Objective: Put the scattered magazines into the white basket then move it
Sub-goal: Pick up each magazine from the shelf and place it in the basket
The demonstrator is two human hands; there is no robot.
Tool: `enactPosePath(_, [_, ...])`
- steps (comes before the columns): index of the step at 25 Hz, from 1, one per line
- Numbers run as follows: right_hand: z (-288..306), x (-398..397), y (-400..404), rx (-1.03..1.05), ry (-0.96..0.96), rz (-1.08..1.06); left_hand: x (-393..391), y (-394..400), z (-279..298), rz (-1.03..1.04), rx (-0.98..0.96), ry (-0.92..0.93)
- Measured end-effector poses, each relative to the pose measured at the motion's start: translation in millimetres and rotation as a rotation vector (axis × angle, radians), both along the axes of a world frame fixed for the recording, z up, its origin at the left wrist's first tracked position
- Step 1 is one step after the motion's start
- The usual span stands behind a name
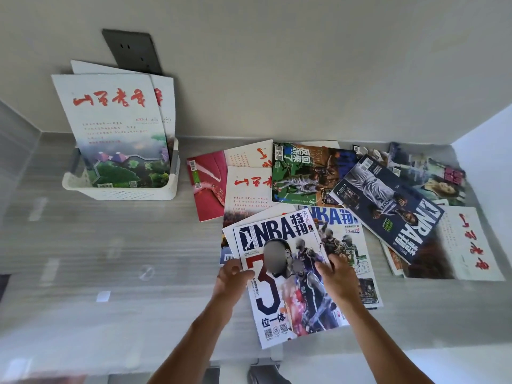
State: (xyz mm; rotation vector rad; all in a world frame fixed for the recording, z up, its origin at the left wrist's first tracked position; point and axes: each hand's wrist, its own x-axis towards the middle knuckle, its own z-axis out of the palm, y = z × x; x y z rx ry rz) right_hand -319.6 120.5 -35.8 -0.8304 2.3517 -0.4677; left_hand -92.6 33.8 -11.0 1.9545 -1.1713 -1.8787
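Note:
A white basket (122, 193) stands at the back left of the table, against the wall. Two white magazines with red titles (110, 120) lean upright inside it. Several magazines lie scattered over the right half of the table, among them a red one (206, 187), a green sports one (307, 173) and a dark NBA one (388, 206). Nearest me is an NBA magazine (282, 300) with a large "3" on its cover. My left hand (231, 275) grips its left edge. My right hand (336, 271) grips its right edge.
A dark wall socket (133, 51) sits on the wall just behind the basket. The grey table (110, 259) runs to a side wall on the right. A white magazine with red characters (465, 245) lies close to that right wall.

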Motion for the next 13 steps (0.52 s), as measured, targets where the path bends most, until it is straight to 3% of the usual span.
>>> enactPosePath(3, [5.5, -2.4, 2.9, -0.058, 0.072, -0.014, -7.2, 6.0, -0.9, -0.005, 0.022, 0.006])
enactPosePath(6, [11.2, 2.4, 7.9, -0.279, 0.19, -0.124, -19.6, 15.2, -9.7, -0.108, 0.063, -0.068])
enactPosePath(9, [27.1, -4.9, 2.6, -0.221, -0.1, -0.107, -25.7, 22.4, -26.2, -0.213, 0.004, -0.161])
enactPosePath(11, [43.8, -7.4, -1.1, -0.22, -0.392, -0.134, -25.4, 21.6, -26.6, -0.096, 0.006, -0.101])
enactPosePath(13, [56.4, -5.9, -1.3, -0.33, -0.534, -0.154, -24.2, 16.1, -18.5, 0.088, 0.012, 0.054])
